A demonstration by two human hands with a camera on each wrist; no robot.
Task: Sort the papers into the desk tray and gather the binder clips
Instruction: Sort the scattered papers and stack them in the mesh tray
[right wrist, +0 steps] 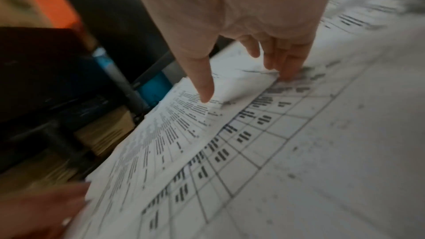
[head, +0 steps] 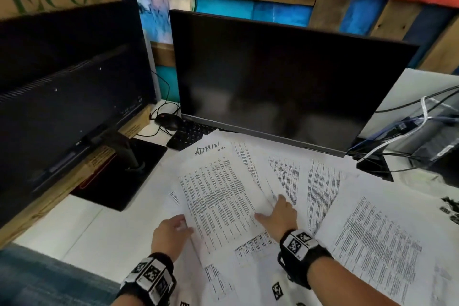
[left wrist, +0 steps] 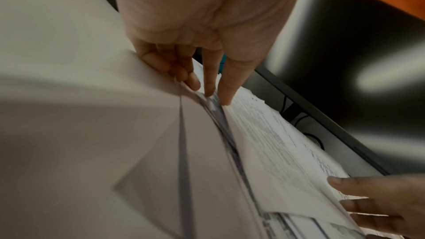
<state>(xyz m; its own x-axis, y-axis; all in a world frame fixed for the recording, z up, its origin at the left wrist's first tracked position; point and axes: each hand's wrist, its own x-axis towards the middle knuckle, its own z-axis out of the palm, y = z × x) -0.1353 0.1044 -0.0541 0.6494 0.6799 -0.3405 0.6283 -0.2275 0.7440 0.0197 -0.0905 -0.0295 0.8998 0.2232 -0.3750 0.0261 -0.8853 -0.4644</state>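
Observation:
Printed papers (head: 323, 181) lie fanned over the white desk (head: 82, 228). On top sits a sheet marked ADMIN (head: 218, 189). My left hand (head: 173, 230) pinches the left edge of that sheet and those under it, thumb on top and fingers curled below (left wrist: 190, 79). My right hand (head: 278, 213) is at the sheet's right edge, with its thumb (right wrist: 205, 94) stretched over the print and its straight fingertips (right wrist: 287, 74) touching the paper beside the lifted edge. No desk tray or binder clip shows in any view.
A dark monitor (head: 285, 87) stands right behind the papers, and a second monitor (head: 67, 97) on a stand is at the left. Between them lie a keyboard (head: 188, 134) and a mouse (head: 169, 120). Cables and a black device (head: 422, 136) crowd the right.

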